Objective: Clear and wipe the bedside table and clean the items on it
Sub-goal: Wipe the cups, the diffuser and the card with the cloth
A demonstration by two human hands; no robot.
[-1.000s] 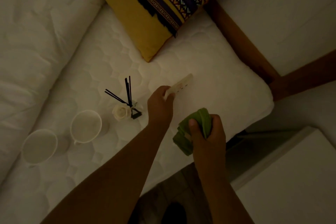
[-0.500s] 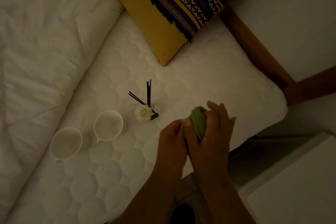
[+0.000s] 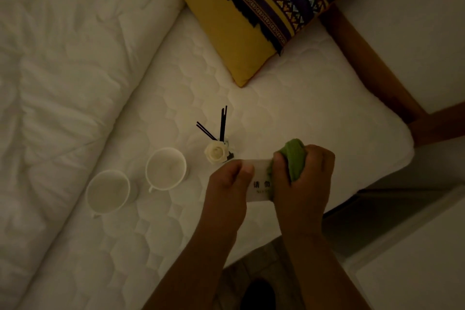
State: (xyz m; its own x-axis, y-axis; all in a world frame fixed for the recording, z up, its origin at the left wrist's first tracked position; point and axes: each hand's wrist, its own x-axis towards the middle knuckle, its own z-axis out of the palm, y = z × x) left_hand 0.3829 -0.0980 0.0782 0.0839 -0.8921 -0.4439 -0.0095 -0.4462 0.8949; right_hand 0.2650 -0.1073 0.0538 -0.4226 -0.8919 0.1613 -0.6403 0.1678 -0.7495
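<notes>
My left hand (image 3: 227, 184) grips the left end of a small white sign card (image 3: 260, 185) with dark printed characters, held flat above the mattress edge. My right hand (image 3: 305, 176) is closed on a bunched green cloth (image 3: 292, 156) and presses it against the card's right part, covering it. On the white quilted mattress (image 3: 289, 108) stand two white cups (image 3: 166, 168) (image 3: 108, 190) and a small reed diffuser (image 3: 217, 150) with black sticks and a white rose, just left of my hands.
A yellow patterned cushion (image 3: 241, 22) lies at the top. A rumpled white duvet (image 3: 63, 70) fills the left. A brown wooden bed frame (image 3: 370, 63) runs on the right. The white bedside table (image 3: 412, 274) corner sits at the lower right, with dark floor between.
The card went from pointing away in my left hand to lying flat with its printed face up. My right hand brought the cloth onto it. The view has shifted so the cups sit further right.
</notes>
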